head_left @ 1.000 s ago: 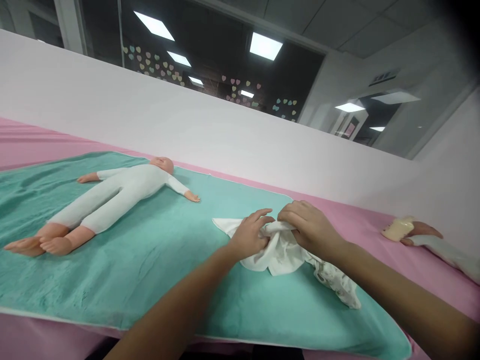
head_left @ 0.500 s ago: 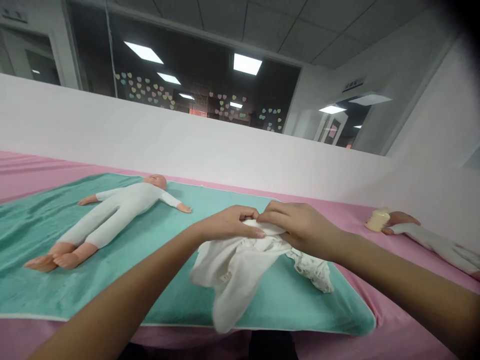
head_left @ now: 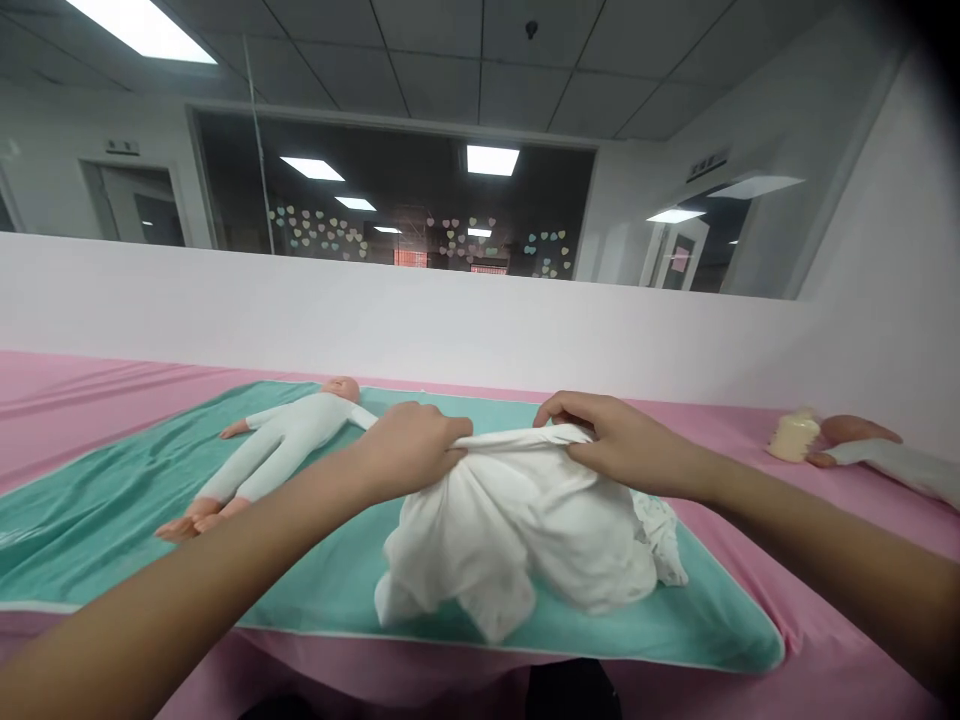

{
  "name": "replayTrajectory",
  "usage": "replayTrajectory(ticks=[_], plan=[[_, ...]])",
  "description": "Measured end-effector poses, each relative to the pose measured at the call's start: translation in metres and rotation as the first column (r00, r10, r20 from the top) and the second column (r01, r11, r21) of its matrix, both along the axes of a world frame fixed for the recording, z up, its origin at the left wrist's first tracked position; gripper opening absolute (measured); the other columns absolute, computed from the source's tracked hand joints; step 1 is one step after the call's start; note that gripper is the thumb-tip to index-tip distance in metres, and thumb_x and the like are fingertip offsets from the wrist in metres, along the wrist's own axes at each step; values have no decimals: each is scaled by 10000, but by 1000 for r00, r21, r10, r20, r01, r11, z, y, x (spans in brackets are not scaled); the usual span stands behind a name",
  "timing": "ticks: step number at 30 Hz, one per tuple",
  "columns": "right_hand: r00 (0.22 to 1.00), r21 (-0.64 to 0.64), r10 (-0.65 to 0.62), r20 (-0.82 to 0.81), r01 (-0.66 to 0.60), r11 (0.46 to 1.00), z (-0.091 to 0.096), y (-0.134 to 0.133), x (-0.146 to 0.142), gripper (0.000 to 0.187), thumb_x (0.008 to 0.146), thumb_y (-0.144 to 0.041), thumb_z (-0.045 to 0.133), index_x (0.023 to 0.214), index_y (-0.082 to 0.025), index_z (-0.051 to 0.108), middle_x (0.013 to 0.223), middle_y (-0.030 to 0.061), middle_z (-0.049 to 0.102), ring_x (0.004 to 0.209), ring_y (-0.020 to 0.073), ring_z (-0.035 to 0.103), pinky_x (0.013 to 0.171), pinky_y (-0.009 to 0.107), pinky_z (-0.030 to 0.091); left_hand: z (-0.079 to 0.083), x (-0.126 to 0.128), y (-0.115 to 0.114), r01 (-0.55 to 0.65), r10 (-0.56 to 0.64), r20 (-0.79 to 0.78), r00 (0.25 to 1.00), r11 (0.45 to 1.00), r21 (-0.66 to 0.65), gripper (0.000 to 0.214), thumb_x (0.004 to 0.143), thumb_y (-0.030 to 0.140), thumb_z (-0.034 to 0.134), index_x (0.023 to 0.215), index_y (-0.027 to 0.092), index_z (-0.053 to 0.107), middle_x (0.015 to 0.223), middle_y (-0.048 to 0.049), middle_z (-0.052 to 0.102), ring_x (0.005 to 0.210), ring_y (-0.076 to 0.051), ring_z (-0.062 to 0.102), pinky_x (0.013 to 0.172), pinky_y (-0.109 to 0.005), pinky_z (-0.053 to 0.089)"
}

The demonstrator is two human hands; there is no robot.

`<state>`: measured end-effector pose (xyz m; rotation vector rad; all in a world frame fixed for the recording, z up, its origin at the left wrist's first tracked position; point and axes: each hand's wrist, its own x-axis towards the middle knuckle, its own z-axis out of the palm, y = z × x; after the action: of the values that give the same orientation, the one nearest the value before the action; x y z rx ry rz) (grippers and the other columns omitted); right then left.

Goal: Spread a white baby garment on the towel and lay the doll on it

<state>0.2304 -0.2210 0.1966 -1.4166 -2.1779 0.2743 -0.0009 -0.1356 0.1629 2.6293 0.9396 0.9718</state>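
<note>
Between my hands a white baby garment (head_left: 525,500) is stretched along its upper edge, its cloth hanging in folds over the green towel (head_left: 315,590). My left hand (head_left: 420,445) is closed on the left end of that edge. At the right end, my right hand (head_left: 611,440) pinches the cloth between thumb and fingers. The garment's exact kind cannot be made out. Behind it on the right lies a crumpled white ruffled cloth (head_left: 664,540), partly covered. A baby doll (head_left: 292,435) in a white suit lies on its back on the towel, left of my left hand.
A pink sheet (head_left: 720,440) covers the surface under the towel. At the right stand a cream-coloured bottle (head_left: 793,437) and a second doll (head_left: 892,460) lying down. A white low wall (head_left: 465,330) with a window above it runs along the back.
My hands have moved apart, and the white garment's edge is now pulled taut between them, its cloth spread wider. The camera view has levelled and tipped upward.
</note>
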Motion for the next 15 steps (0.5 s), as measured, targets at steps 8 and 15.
replayTrajectory(ticks=[8, 15], plan=[[992, 304, -109, -61, 123, 945, -12, 7, 10, 216, 695, -84, 405, 815, -216, 528, 854, 10, 550, 731, 140, 475, 628, 264, 371, 23, -2, -22, 92, -70, 66, 995, 901, -425, 188, 677, 380, 614, 714, 203, 563, 685, 3, 574, 600, -161, 508, 483, -225, 291], [953, -77, 0, -303, -25, 997, -11, -6, 21, 109, 765, -203, 501, 869, -224, 524, 800, -2, 541, 689, 124, 493, 562, 226, 367, 34, -10, -30, -10, 13, 4, 1000, 882, -472, 293, 632, 475, 634, 663, 198, 547, 650, -4, 549, 569, -158, 490, 460, -221, 264]])
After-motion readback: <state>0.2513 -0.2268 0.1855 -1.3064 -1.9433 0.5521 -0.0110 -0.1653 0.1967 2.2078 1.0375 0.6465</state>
